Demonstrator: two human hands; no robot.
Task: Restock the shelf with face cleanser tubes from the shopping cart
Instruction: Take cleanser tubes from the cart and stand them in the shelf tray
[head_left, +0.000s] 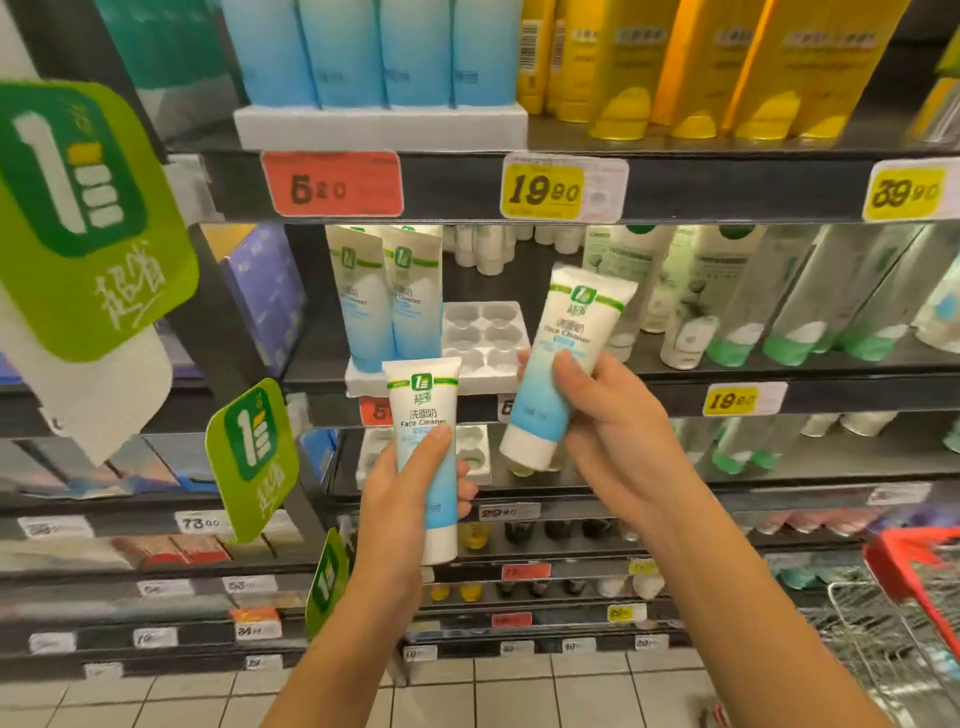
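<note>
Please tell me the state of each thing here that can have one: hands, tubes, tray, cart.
left hand: grips one tube
left tube: upright, cap down, not yet placed
right hand: grips the other tube
right tube: tilted, cap down, not yet placed
white tray: two shelved tubes stand at its left, six sockets empty
shopping cart: lower right, contents too blurred to tell

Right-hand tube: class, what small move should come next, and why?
Probably the right hand should carry its tilted tube forward, cap down, into an empty socket of the white tray, where two tubes already stand at its left.
</note>
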